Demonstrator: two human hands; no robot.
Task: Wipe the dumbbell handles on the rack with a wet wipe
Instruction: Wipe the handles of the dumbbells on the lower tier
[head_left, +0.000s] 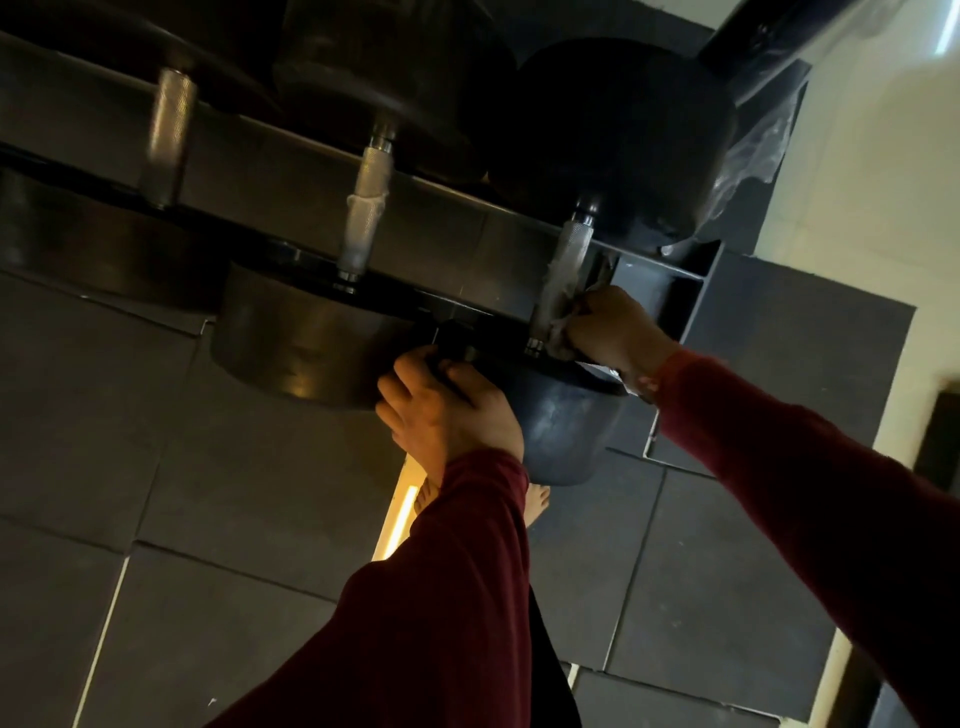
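Note:
Three black dumbbells lie on a dark metal rack (691, 306), their knurled silver handles pointing toward me. My right hand (613, 327) is shut on a white wet wipe (558, 291) pressed against the lower part of the rightmost handle (571, 249). My left hand (447, 405) grips the near rubber head (566, 426) of that same dumbbell from the left. The middle handle (363, 208) has white shreds clinging to it. The left handle (166, 135) is bare. Both arms wear dark red sleeves.
Dark rubber floor tiles (208, 467) spread below the rack. A pale wall (883, 182) rises at the right, with crumpled clear plastic (753, 150) by the rack's end. My bare foot (537, 506) shows under the dumbbell head. A bright strip (400, 514) glows on the floor.

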